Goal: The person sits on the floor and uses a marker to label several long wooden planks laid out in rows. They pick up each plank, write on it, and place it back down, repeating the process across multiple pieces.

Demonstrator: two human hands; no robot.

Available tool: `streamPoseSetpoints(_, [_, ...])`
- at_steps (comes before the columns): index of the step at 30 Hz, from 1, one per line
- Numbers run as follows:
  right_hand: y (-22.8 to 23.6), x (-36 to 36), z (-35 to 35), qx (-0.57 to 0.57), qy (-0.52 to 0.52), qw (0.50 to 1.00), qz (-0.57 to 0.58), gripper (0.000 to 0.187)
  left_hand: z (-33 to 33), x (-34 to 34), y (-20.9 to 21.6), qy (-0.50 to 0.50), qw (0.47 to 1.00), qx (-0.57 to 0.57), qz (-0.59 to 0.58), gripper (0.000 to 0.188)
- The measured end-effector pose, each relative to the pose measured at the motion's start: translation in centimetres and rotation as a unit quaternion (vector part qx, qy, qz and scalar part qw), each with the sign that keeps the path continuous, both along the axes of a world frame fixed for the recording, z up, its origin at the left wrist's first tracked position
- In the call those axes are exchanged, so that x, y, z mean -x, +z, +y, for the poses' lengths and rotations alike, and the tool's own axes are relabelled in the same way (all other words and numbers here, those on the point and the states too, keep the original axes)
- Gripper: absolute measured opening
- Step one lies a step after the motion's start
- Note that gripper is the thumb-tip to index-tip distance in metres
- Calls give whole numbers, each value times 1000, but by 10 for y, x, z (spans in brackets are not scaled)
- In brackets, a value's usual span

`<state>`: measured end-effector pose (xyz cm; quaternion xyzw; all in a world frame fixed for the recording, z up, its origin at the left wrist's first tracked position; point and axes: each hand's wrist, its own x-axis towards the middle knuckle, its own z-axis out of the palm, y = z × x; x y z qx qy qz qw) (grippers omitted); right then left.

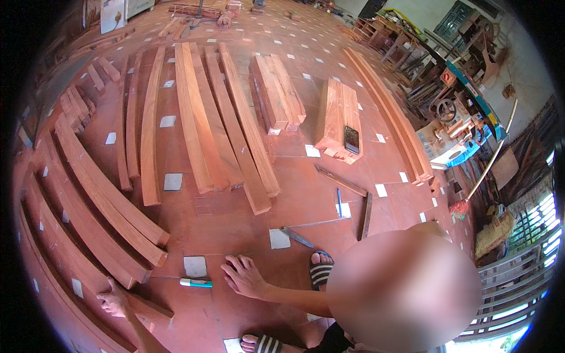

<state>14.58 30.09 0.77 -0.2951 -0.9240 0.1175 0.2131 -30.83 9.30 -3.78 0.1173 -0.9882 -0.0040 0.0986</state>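
Note:
My left hand [115, 300] is closed over a long reddish-brown wooden beam [76, 259], near its closer end, at the lower left. Fingers lie across the top of the wood; the underside of the grip is hidden. More long beams [88, 167] lie side by side around it on the tiled floor. To the right, my right hand [244, 276] leans on the floor with fingers spread, holding nothing. Between the hands lies a white-and-green marker [196, 283]. My striped sandals [321, 273] show close by. A large blurred patch covers the lower right.
Several long beams [194, 123] lie ahead. Beyond my right hand are a flat blade-like tool [297, 236], a blue pen [339, 203] and a carpenter's square [368, 206]. A phone [351, 139] rests on short timbers [340, 112]. A handwheel machine [446, 110] and broom [491, 162] stand right.

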Motion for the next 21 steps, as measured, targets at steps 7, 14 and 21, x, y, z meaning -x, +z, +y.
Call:
streamPoseSetpoints(7, [-7, 9, 22, -13, 25, 1000, 8, 43, -5, 8, -4, -2, 999, 0, 39, 107])
streamPoseSetpoints(14, [18, 13, 53, 0, 105, 991, -81, 41, -7, 10, -13, 0, 999, 17, 34, 105])
streamPoseSetpoints(21, [122, -20, 146, -61, 352, 898, -255, 31, 0, -3, -24, -17, 959, 85, 269, 97])
